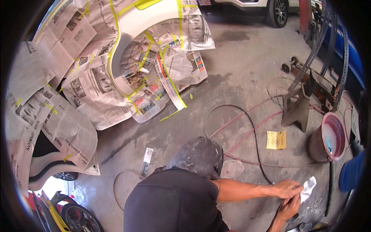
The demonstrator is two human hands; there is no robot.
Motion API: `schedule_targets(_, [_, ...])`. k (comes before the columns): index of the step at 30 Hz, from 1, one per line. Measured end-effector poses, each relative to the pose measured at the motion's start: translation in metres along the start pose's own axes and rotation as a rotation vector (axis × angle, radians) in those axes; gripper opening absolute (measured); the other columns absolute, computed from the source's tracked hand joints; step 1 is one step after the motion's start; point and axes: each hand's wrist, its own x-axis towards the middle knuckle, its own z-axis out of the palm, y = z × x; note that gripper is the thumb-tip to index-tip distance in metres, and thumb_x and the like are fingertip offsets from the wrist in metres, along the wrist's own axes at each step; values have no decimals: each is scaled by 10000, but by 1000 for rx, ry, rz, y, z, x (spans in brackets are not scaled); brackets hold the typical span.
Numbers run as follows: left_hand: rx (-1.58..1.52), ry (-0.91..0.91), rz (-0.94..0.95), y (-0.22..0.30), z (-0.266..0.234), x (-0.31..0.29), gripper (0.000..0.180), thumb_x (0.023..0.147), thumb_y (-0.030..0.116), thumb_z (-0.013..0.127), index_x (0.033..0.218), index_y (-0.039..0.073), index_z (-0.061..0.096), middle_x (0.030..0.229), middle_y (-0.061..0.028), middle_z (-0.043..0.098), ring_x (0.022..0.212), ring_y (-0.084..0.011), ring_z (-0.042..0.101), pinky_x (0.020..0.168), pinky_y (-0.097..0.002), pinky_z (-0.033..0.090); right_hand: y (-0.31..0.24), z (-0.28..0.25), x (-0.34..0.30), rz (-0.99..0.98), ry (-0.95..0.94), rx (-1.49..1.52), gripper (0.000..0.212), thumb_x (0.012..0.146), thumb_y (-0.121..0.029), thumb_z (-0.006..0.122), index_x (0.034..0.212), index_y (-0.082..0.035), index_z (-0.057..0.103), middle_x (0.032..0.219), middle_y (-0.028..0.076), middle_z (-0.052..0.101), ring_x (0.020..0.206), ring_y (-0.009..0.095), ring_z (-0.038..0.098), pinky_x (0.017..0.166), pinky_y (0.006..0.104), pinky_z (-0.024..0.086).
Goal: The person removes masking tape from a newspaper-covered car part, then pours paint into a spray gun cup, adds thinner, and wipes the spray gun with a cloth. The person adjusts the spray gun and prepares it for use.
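Neither of my own hands shows in the head view. In front of me a co-worker in a dark shirt and a dusty dark cap bends low, turned toward the right. Both bare forearms that reach to the right appear to be the co-worker's; the lower one is cut off by the bottom edge. The co-worker's hands are close together, and a crumpled white cloth or paper sticks out from the fingers. What else those fingers hold is hidden.
Newspaper and yellow tape cover a white car body. A maroon bucket with liquid, a jack stand, a black hose, a yellow paper sheet and a motorcycle are around. A white vehicle stands behind.
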Motion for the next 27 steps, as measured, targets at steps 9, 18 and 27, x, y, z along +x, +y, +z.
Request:
schedule_targets(9, [216,190,522,-18,4,35,362,980,275,587,1220,20,677,903,-189,722,831,-341,722,747,-444,556,9,-46,36,493,-394,1015,270,798,-157,626,967,30,724,819,-3,671,764,93,577,684,269,449])
schedule_targets(18, [-1195,-573,-13,24,4,57,777,1003,660,364,1420,26,528,1094,-237,690,855,-339,678,758,-429,555,4,-214,-3,457,97,1099,335,717,-92,633,999,72,708,854,39,702,751,89,619,676,235,472])
schedule_targets(27, [-1137,-733,-147,15,67,67,1062,904,891,268,1402,-12,520,1088,-223,679,851,-320,669,718,-400,560,-32,-233,-40,531,588,851,439,966,-132,626,1372,18,554,1187,96,675,1034,121,652,905,272,523])
